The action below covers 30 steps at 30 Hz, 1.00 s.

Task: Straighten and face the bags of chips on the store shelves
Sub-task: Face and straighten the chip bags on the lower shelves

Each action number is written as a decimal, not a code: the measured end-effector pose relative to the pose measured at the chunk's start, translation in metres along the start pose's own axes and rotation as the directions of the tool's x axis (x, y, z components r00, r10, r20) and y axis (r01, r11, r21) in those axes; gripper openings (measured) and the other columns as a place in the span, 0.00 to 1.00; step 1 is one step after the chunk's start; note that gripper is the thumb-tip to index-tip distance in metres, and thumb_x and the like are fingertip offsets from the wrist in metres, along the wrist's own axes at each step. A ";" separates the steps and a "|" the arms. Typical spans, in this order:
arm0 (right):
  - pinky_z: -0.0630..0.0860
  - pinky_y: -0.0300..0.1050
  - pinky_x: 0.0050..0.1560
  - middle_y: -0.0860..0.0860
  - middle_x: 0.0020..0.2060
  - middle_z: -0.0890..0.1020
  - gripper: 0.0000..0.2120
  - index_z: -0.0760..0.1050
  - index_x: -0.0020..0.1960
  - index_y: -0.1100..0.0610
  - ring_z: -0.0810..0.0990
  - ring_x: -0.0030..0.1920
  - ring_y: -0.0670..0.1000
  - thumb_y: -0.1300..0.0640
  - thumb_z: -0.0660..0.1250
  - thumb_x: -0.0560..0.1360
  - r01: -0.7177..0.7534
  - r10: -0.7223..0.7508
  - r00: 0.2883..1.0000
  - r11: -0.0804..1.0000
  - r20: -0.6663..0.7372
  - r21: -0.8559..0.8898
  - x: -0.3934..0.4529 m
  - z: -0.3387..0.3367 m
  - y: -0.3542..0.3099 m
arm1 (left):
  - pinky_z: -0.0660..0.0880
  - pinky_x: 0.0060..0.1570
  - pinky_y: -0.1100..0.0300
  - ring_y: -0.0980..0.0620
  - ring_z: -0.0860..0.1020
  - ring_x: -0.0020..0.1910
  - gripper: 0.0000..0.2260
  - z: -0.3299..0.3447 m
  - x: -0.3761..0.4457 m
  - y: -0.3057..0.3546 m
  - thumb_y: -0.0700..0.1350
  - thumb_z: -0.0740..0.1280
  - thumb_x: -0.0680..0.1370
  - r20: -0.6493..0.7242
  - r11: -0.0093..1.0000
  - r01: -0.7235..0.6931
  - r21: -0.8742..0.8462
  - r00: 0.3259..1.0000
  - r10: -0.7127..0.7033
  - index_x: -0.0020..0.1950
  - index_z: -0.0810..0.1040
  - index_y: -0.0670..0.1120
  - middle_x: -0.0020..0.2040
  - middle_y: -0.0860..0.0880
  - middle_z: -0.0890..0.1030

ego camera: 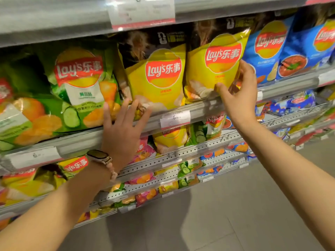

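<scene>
Head view, right hand [237, 91]: thumb and fingers [244, 69] curl round the lower right edge of the right yellow chip bag [213, 64], which stands on the shelf [199, 107] leaning a little to the right.
Head view, left hand [123, 127]: fingers spread and straight, tips touching the foot of the left yellow chip bag [159, 78] and the shelf lip beside the green chip bag [79, 82].
Risk, right bag: a hard tug could tip it over the low rail, or squeeze and crush the chips.
Risk, neighbours: shoving sideways may knock the blue chip bag [264, 49] askew.
Risk, price tag [175, 119]: a sliding palm could dislodge it.
</scene>
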State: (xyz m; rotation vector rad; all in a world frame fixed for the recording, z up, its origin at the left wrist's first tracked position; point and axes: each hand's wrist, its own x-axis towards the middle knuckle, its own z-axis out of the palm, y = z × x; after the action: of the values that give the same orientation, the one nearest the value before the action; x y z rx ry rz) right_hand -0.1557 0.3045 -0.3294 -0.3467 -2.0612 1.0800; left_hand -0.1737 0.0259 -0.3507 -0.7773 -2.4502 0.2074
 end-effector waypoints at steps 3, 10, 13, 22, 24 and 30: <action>0.67 0.58 0.67 0.56 0.70 0.63 0.33 0.57 0.74 0.64 0.65 0.71 0.55 0.62 0.67 0.74 0.076 -0.077 0.997 0.996 0.015 0.054 -0.011 0.000 0.016 | 0.53 0.65 0.29 0.34 0.73 0.63 0.37 0.004 0.002 -0.002 0.41 0.80 0.60 0.010 0.999 0.013 -0.037 1.000 -0.013 0.69 0.73 0.45 0.64 0.35 0.74; 0.68 0.57 0.65 0.55 0.64 0.69 0.25 0.63 0.70 0.61 0.69 0.66 0.54 0.60 0.66 0.75 0.144 -0.135 0.987 0.984 -0.092 0.104 -0.094 0.005 0.087 | 0.47 0.66 0.28 0.35 0.72 0.62 0.41 0.015 -0.001 -0.006 0.44 0.80 0.61 0.007 1.000 -0.016 0.023 1.000 0.015 0.71 0.69 0.45 0.61 0.36 0.76; 0.70 0.57 0.63 0.49 0.58 0.69 0.24 0.66 0.66 0.60 0.71 0.61 0.52 0.63 0.68 0.73 -0.044 0.044 0.999 0.996 0.006 0.083 -0.118 0.017 0.122 | 0.44 0.67 0.30 0.36 0.68 0.65 0.43 0.021 -0.004 0.001 0.45 0.78 0.61 -0.014 0.997 0.046 0.056 0.999 -0.045 0.73 0.64 0.46 0.63 0.36 0.72; 0.53 0.50 0.72 0.59 0.76 0.49 0.54 0.47 0.78 0.53 0.47 0.77 0.56 0.48 0.79 0.64 -0.300 0.312 0.941 0.948 0.134 -0.105 -0.080 0.066 0.160 | 0.54 0.69 0.33 0.35 0.57 0.74 0.30 0.043 -0.027 0.035 0.45 0.70 0.73 -0.047 0.992 0.126 -0.008 0.991 -0.127 0.73 0.63 0.44 0.72 0.33 0.62; 0.54 0.52 0.72 0.59 0.76 0.48 0.57 0.45 0.78 0.54 0.46 0.76 0.56 0.47 0.79 0.63 -0.304 0.320 0.937 0.945 0.142 -0.123 -0.074 0.072 0.164 | 0.56 0.68 0.34 0.35 0.57 0.74 0.29 0.045 -0.027 0.034 0.43 0.69 0.74 -0.054 0.993 0.115 -0.014 0.992 -0.116 0.73 0.64 0.44 0.73 0.33 0.61; 0.57 0.39 0.66 0.54 0.75 0.59 0.54 0.47 0.78 0.54 0.58 0.74 0.53 0.52 0.79 0.64 -0.322 0.325 0.938 0.946 0.119 -0.045 -0.072 0.079 0.170 | 0.59 0.67 0.32 0.35 0.60 0.73 0.28 0.048 -0.027 0.033 0.31 0.66 0.71 -0.120 0.990 0.136 -0.029 0.983 -0.138 0.71 0.69 0.44 0.70 0.33 0.66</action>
State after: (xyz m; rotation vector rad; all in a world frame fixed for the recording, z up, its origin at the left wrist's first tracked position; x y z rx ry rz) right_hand -0.1835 0.3223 -0.5272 -0.6649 -2.1794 1.2991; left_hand -0.1658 0.0386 -0.4135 -0.6081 -2.3817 0.0806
